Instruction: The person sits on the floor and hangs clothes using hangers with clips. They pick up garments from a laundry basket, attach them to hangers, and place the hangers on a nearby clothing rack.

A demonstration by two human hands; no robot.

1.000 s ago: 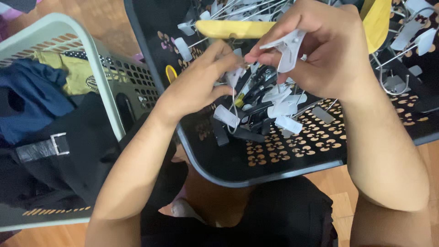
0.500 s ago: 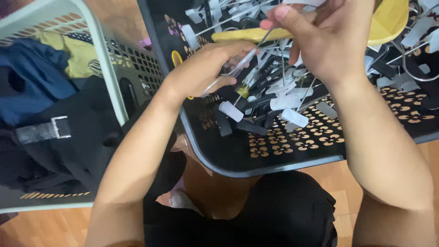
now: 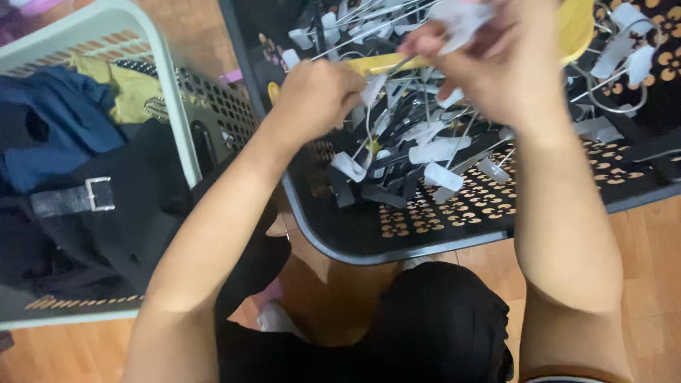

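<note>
Head view: left hand is curled shut around thin wire stems of clip hangers, gripping them just above the pile. Right hand is raised above and to the right of the left one, fingers pinched on a white clip at the top edge; motion-blurred, so the exact grip is unclear. The hangers, white and black clips on wire, lie tangled directly below both hands in a black perforated basket. A yellow hanger lies between the two hands, behind the wires. Left of the left forearm stands a pale green laundry basket holding dark clothes, a blue garment and a yellow one. Wood floor runs under the right forearm.
</note>
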